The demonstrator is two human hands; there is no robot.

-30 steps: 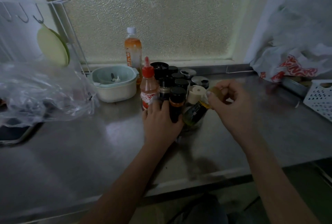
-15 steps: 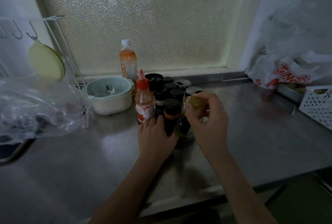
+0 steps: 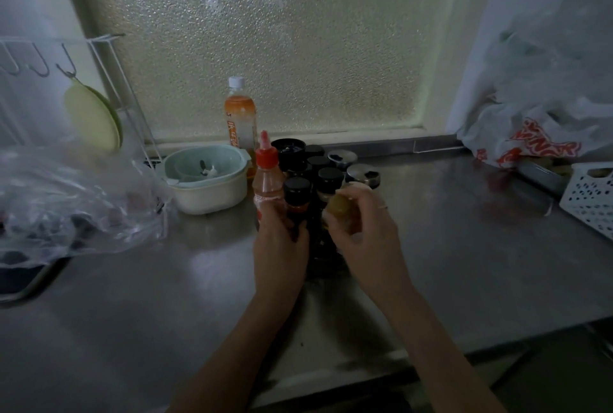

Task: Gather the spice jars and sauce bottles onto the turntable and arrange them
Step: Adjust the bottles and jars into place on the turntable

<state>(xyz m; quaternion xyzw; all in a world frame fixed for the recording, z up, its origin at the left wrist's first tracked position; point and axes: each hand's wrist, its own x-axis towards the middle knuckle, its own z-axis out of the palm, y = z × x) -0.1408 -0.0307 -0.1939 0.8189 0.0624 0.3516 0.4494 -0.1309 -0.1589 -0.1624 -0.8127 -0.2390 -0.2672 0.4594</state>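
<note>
A tight cluster of black-capped spice jars [image 3: 326, 177] stands in the middle of the steel counter. The turntable under them is hidden. On the cluster's left stands a red-capped sauce bottle [image 3: 267, 180]. My left hand [image 3: 280, 246] wraps the front black-capped sauce bottle [image 3: 297, 195], its fingers also touching the red-capped one. My right hand [image 3: 361, 230] grips a dark bottle with a yellow cap [image 3: 338, 205], held upright at the cluster's front right. Two steel-lidded jars [image 3: 363, 174] stand behind.
An orange drink bottle [image 3: 240, 114] and a pale green bowl [image 3: 205, 177] stand left of the cluster. A clear plastic bag [image 3: 73, 200] lies far left under a wire rack [image 3: 109, 81]. Printed bags [image 3: 530, 144] and a white basket [image 3: 590, 193] crowd the right.
My right hand has swung the yellow-capped bottle from tilted at the right to upright against the cluster's front. My left hand stays on the front bottles. The camera has tilted up.
</note>
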